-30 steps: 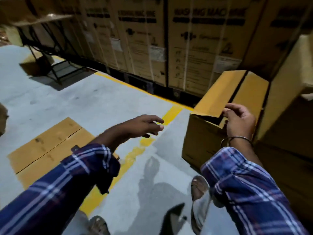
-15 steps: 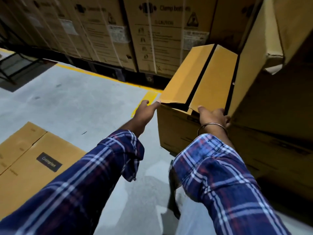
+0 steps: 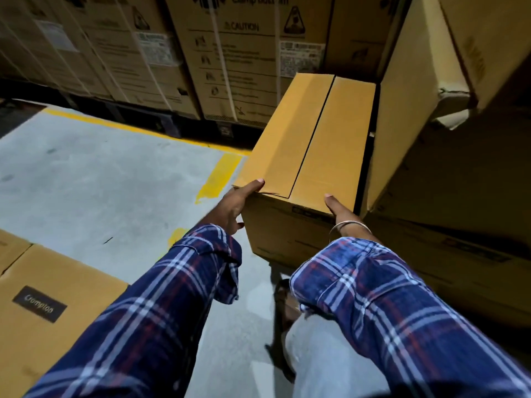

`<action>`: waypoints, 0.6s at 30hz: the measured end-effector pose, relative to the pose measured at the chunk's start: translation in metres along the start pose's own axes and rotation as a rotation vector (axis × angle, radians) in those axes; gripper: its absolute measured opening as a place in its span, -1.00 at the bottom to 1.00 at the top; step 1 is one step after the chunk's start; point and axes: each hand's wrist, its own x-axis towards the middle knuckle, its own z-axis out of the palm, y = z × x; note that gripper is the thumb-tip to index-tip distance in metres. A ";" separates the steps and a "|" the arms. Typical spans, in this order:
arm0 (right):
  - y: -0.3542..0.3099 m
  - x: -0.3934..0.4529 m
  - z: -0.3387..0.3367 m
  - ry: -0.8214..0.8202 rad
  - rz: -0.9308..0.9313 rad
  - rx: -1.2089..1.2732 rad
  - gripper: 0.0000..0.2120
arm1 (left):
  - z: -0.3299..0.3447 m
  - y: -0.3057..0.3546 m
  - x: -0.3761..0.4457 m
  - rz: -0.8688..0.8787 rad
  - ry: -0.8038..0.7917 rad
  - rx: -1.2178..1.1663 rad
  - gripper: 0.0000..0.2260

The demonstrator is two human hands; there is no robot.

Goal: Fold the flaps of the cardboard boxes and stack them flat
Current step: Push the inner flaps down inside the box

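Standing box: the cardboard box [image 3: 309,145] sits on the grey floor [image 3: 115,179], top flaps shut, its near edge between both hands.
Writing: "Crompton" on a flattened carton [image 3: 43,305] at lower left; "CAUTION" on the stacked cartons [image 3: 247,53] behind.
Left hand [image 3: 232,205]: fingers spread, thumb on the top left corner.
Right hand [image 3: 340,212]: thumb on top; its other fingers are hidden, probably gripping the front.

Cardboard box [image 3: 310,133] stands right of flattened box [image 3: 51,297] on floor [image 3: 115,173].
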 end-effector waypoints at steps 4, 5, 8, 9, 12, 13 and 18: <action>0.007 -0.008 -0.004 -0.056 -0.057 0.035 0.41 | 0.003 -0.010 0.009 0.031 0.003 -0.007 0.18; 0.008 -0.007 -0.004 -0.054 -0.071 0.064 0.44 | 0.003 -0.012 0.012 0.036 0.009 -0.010 0.22; 0.012 -0.005 -0.001 -0.019 -0.079 0.175 0.43 | 0.006 -0.012 0.009 0.072 0.010 -0.011 0.23; 0.013 -0.007 0.000 -0.006 -0.077 0.214 0.41 | 0.007 -0.012 0.006 0.089 0.006 -0.014 0.19; 0.017 -0.017 -0.002 0.013 -0.110 0.285 0.18 | 0.009 -0.015 0.003 0.138 -0.018 -0.040 0.09; 0.020 -0.020 -0.002 0.004 -0.119 0.299 0.08 | 0.009 -0.016 0.001 0.145 -0.023 -0.050 0.08; 0.033 -0.022 0.001 -0.045 -0.128 0.305 0.05 | 0.001 -0.027 0.002 0.124 -0.033 -0.192 -0.16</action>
